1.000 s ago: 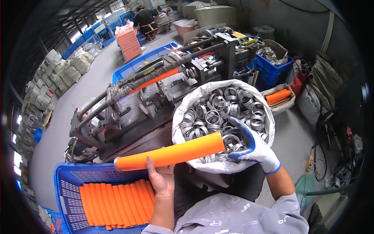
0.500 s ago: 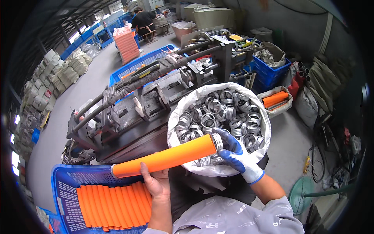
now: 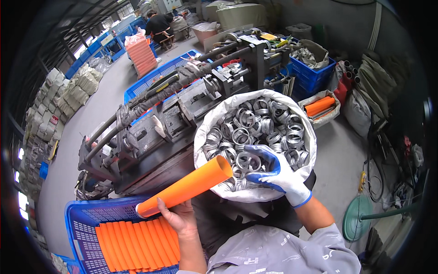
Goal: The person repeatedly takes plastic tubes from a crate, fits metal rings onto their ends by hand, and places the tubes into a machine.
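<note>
1. One orange plastic tube [image 3: 185,187] is the work in hand: the bare left hand [image 3: 180,218] has its fingers wrapped round the tube's lower end, and the open upper end points at the white sack [image 3: 205,130] of metal rings.
2. The right hand [image 3: 273,171], in a blue-and-white glove, lies inside the sack with its fingers closed on a metal ring [image 3: 248,162], just beside the tube's mouth.
3. The step looks like picking a ring for the tube end; the next move would need ring and tube mouth lined up squarely.
4. Below-left of the sack, a blue crate [image 3: 84,228] holds a row of like orange tubes [image 3: 137,244].
5. Above-left of the sack stands a dark machine [image 3: 182,100].
6. Right of the sack, a small white bag [image 3: 335,109] holds more orange pieces; far left, stacked pale sacks [image 3: 75,89] line the floor.
</note>
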Demonstrator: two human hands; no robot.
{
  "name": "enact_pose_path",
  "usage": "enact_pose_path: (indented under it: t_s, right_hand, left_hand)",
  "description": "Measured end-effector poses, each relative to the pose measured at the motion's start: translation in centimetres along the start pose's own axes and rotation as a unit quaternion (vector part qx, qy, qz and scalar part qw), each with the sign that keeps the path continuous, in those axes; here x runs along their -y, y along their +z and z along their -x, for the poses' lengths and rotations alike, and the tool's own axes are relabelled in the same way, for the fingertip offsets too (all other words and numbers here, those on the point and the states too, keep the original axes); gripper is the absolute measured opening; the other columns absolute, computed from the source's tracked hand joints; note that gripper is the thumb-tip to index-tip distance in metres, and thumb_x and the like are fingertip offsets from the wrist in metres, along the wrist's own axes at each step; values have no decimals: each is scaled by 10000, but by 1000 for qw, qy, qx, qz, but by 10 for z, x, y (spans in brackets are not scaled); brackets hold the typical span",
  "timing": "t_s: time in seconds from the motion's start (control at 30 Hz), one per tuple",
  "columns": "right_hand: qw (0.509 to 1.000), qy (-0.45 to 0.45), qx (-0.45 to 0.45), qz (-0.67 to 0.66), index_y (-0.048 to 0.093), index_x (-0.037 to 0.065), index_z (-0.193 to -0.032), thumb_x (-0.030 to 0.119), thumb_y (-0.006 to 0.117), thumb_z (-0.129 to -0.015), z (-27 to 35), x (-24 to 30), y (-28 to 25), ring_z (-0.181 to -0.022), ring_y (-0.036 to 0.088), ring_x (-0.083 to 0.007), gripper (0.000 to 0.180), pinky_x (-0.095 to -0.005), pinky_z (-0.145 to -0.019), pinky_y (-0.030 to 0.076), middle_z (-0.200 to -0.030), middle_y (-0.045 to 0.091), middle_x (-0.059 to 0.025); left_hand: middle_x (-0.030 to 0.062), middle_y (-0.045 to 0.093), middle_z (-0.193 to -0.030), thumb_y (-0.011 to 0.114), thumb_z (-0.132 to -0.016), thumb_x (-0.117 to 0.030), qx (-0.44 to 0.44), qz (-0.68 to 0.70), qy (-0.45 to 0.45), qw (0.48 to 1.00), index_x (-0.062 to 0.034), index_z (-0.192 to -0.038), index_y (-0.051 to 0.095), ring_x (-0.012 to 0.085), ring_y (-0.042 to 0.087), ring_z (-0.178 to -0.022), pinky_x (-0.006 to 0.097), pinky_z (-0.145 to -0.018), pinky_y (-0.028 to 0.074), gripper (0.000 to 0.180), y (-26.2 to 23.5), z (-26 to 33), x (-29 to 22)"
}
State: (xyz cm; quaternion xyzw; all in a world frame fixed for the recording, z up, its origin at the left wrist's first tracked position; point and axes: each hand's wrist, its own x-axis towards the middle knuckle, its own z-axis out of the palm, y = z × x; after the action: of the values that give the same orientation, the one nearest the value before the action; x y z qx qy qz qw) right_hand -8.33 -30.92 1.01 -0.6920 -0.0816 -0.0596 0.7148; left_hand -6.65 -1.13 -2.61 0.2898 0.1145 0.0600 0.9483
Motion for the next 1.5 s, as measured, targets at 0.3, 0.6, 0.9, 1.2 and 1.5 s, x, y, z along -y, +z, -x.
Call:
enact_pose_path:
  t_s: [0.3, 0.6, 0.9, 1.2, 1.5]
  right_hand:
    - [926, 60, 0, -372, 362, 26, -1509, 143, 764, -875, 11, -10, 17, -1208, 598, -208, 760, -394, -1032, 512, -1354, 545, -90]
    - [714, 76, 85, -691, 445, 34, -1468, 533, 475, -1032, 15, -26, 14, -1107, 674, -300, 663, -381, -887, 600, -1379, 561, -220]
    - [700, 184, 44, -689, 399, 16, -1508, 639, 386, -1006, 20, -7, 13, -661, 528, -160, 800, -288, -599, 426, -1035, 633, -103]
    - [742, 161, 128, -638, 553, -59, -1351, 613, 325, -1035, 24, -20, 5, -547, 586, -199, 777, -309, -496, 443, -770, 645, -122]
    - [746, 100, 111, -649, 523, 8, -1406, 562, 267, -1048, 28, -24, 7, -454, 454, -173, 708, -326, -439, 363, -613, 523, -65]
  left_hand:
    - [85, 656, -1251, 658, -957, -426, 29, 25, -25, 999, -76, -1259, 568, 222, 661, -1122, 385, -948, 591, 471, 6, 7, 5]
    - [99, 647, -1270, 668, -951, -415, 11, 31, -7, 999, -40, -1265, 561, 225, 662, -1123, 389, -935, 599, 501, -4, 1, 2]
    - [101, 639, -1263, 677, -950, -393, -2, 17, -14, 1000, -29, -1282, 542, 231, 652, -1136, 391, -936, 607, 511, -7, 0, 5]
    - [117, 596, -1316, 676, -953, -387, 17, 24, -25, 999, -11, -1316, 508, 247, 614, -1199, 404, -1032, 557, 548, -10, -2, 6]
    - [125, 602, -1305, 687, -949, -368, 17, 19, -20, 999, -1, -1299, 517, 254, 614, -1201, 419, -1032, 556, 535, -15, -2, 4]
